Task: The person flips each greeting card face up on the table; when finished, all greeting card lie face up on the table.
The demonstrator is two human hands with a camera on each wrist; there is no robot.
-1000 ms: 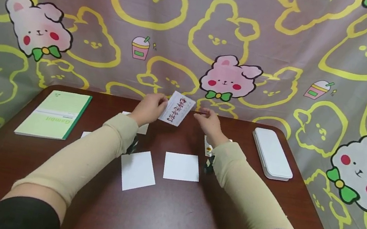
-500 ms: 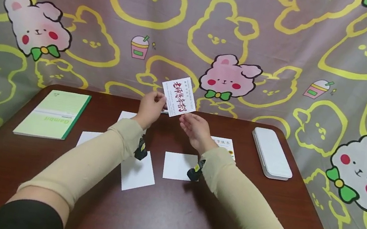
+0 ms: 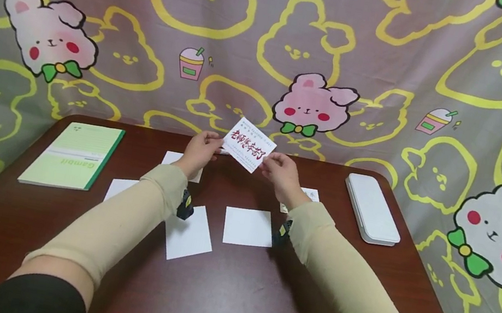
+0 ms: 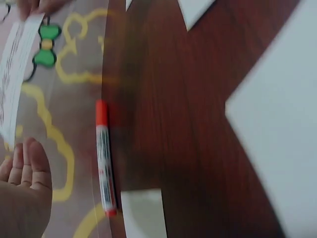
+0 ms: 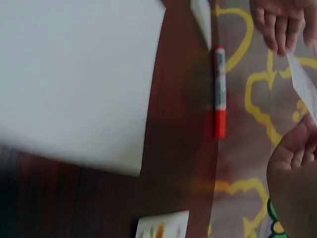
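Held card: one white card [image 3: 249, 144] with red handwritten characters, raised above the far middle of the tabletop [image 3: 227, 296], tilted, its right end lower.
Left hand: left hand [image 3: 200, 150] pinches the card's left edge between thumb and curled fingers.
Right hand: right hand [image 3: 280, 172] pinches the card's right lower corner, fingers curled round the edge.
Blank sheets, near row: two white sheets, one [image 3: 189, 232] under the left forearm, one [image 3: 248, 227] just right of it, apart from each other.
Other sheets, left: two more white sheets, one [image 3: 120, 188] partly hidden by the left sleeve, one [image 3: 174, 159] farther off behind the left hand.
Printed card: one card [image 3: 310, 194] with small print, flat on the tabletop by the right wrist, partly covered.
Marker: one red-capped marker [image 4: 104, 157] lying along the far edge of the tabletop, against the backdrop; seen in both wrist views.
Notebook: one green notebook [image 3: 75, 155], far left, closed and flat.
White case: one white oblong case [image 3: 372, 208], far right, lid down.
Backdrop: one cloth [image 3: 396, 64] with rabbit figures behind the tabletop.
Wrist cameras: two small black units, one at each sleeve cuff.
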